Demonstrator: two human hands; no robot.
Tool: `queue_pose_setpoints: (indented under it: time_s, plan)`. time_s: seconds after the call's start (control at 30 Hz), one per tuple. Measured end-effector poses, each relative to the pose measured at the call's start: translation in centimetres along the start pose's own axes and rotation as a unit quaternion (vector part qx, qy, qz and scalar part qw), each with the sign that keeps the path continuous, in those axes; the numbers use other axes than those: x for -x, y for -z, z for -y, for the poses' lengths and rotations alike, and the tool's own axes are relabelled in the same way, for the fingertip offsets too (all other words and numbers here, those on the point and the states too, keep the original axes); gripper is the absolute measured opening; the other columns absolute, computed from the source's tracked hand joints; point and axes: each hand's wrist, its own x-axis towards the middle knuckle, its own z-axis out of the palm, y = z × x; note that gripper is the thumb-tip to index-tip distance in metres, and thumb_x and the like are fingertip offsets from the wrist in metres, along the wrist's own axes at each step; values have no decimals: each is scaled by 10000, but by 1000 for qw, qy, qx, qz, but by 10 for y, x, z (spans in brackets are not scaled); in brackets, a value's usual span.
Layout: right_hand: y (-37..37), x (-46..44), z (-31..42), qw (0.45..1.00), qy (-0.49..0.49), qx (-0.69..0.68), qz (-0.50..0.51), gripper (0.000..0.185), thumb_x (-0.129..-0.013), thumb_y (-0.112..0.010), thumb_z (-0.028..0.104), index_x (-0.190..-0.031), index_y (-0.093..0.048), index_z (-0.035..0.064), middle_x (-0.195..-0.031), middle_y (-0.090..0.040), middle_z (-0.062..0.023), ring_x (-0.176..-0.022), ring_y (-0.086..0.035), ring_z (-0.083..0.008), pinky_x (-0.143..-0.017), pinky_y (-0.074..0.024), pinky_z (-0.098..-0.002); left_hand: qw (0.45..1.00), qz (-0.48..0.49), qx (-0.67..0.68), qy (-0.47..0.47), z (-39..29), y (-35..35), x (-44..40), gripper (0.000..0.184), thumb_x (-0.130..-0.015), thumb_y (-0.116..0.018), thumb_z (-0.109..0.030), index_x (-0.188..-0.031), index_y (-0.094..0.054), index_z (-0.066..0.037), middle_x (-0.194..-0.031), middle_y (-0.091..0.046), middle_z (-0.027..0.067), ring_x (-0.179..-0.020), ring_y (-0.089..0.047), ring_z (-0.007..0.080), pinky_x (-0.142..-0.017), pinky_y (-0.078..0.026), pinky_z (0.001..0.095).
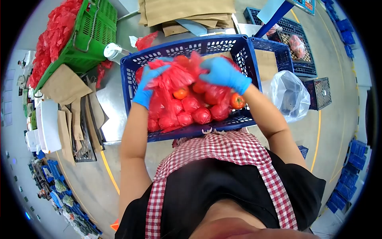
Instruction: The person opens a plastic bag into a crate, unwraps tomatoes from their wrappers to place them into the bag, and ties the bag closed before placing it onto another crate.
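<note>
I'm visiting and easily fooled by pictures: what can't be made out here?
- Head view: the number of tomatoes; red bags cover many.
- Head view: most of the blue crate's floor; tomatoes and bags hide it.
- Head view: the palm of the right hand; its back hides it.
- Head view: brown sheets; the top edge cuts them off.

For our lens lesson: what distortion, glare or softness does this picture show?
Head view: fisheye bowing, blacked-out corners; glare on the steel table, small highlights on the bagged tomatoes; distant blue crates at far right look soft.
</note>
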Motion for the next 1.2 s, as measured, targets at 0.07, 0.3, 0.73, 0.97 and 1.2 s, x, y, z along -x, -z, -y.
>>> queue_pose_setpoints:
  time_s: [0.07,0.3,0.73,0.97,1.2]
  plan:
    - [-26,-11,34,992,105,-73,-11,246,-686,-621,276,-734,-597,36,-708,-595,-167,-667,-583,-353,-607,-471,-402,995,54,82,-9,-3,-31,9,347,-724,-676,-34,-1051,-575,23,-977,-629,115,-860,-623,199,-763,-520,308]
    - [-80,-10,84,969,215,-22,-123,237,-625,-637,276,-657,-507,80,-744,-484,-99,-680,-531,-284,-566,-422,-367,961,-28,267,69,20,-35,96,393,-712,-655,-25,-1090,-557,21,-992,-624,118,-879,-617,210,-785,-511,312]
    - [-30,14,-68,915,-326,209,-113,364,-732,-655,265,-965,-555,5,-970,-591,-172,-880,-600,-331,-693,-512,-417,958,-112,-263,-7,-16,96,84,594,-616,-617,-38,-1199,-500,-30,-1122,-573,128,-891,-623,274,-774,-511,341]
    - [-66,40,-115,898,-261,288,-207,388,-742,-675,220,-1016,-514,-2,-943,-561,-180,-845,-582,-357,-773,-491,-413,671,173,-718,62,29,-1,72,576,-699,-540,-95,-1269,-466,-119,-1291,-483,99,-1023,-571,299,-814,-489,385]
    - [-57,28,-144,872,-284,56,-395,131,-819,-538,121,-778,-583,5,-783,-593,-189,-700,-583,-338,-646,-470,-406,661,166,-731,32,49,9,65,303,-692,-574,-110,-989,-630,-127,-1060,-609,71,-912,-612,268,-703,-507,399]
